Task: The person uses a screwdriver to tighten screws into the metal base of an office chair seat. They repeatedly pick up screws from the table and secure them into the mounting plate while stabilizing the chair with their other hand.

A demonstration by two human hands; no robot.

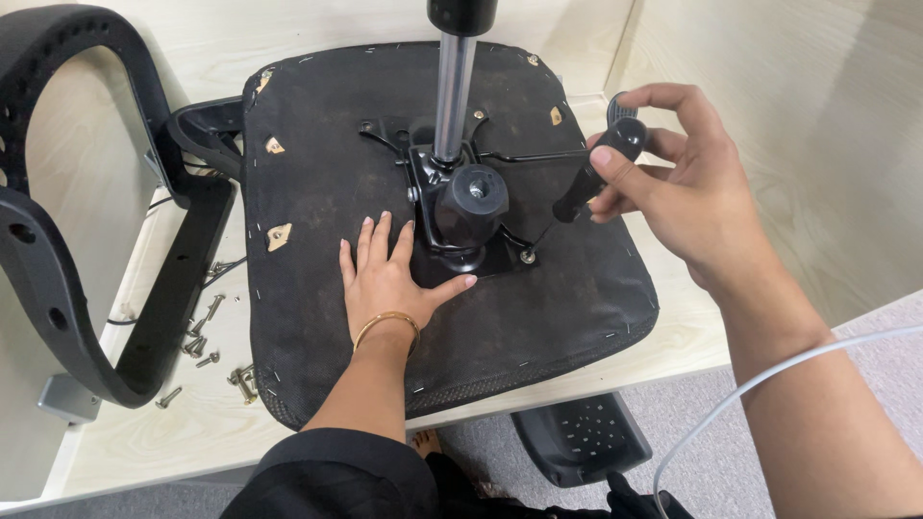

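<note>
An upturned black office chair seat [317, 173] lies on a pale wooden table [192, 432]. A black metal mechanism plate [461, 207] with a chrome gas cylinder [454, 86] is fixed at its middle. My left hand [389, 274], with a gold bangle at the wrist, presses flat on the seat just left of the plate. My right hand [687, 183] grips the black handle of a screwdriver [601, 168]; its thin shaft slants down to a screw [528, 257] at the plate's near right corner.
A black armrest frame [58, 250] curves along the table's left side. Several loose screws [197, 336] lie on the table beside the seat. A black plastic part [577, 437] sits on the grey floor below the table edge. A white cable [769, 380] crosses my right forearm.
</note>
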